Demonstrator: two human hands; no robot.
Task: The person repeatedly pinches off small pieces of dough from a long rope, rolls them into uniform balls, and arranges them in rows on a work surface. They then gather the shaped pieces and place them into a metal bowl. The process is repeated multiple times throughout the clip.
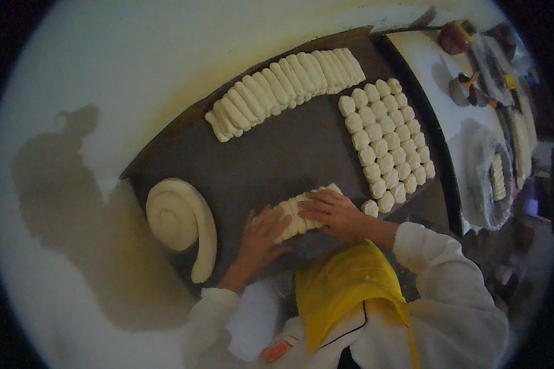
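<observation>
A short row of pale dough pieces (297, 222), set side by side, lies near the table's front edge. My left hand (263, 235) rests at the row's left end with fingers spread, their tips on the dough. Over the right part of the row, my right hand (333, 212) lies with its fingers stretched flat across the pieces. Part of the row is hidden under both hands. To the left sits a thick dough rope (173, 212) coiled into a spiral, its free end trailing toward me.
Along the far edge of the dark table (258, 163) stretches a long row of dough strips (283, 83). Several small dough lumps (385, 138) stand in rows at the right. Beyond a dark raised edge, a white surface holds a plastic-covered bowl (487, 178) and a red container (454, 38).
</observation>
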